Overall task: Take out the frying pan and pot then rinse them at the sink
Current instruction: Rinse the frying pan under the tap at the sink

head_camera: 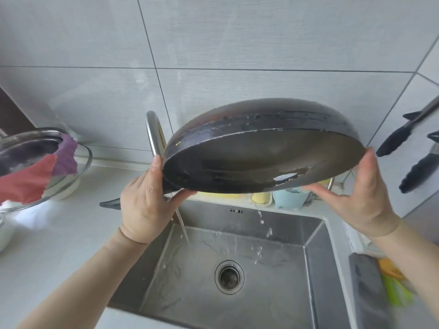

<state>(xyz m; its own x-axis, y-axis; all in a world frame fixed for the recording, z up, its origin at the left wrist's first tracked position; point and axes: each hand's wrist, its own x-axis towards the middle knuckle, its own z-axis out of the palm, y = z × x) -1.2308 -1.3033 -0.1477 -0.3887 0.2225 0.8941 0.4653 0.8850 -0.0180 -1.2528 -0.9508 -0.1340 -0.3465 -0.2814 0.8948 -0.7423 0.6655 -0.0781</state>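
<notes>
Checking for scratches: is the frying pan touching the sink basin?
Apart. The head view shows the frying pan held up by the left hand and right hand, with water falling through open space to the sink.

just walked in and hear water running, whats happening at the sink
A person holds a dark frying pan tilted above the steel sink, the left hand gripping one edge and the right hand the other. Water streams and drips off the pan into the basin. A glass lid with cloths sits on the counter at the left.
</notes>
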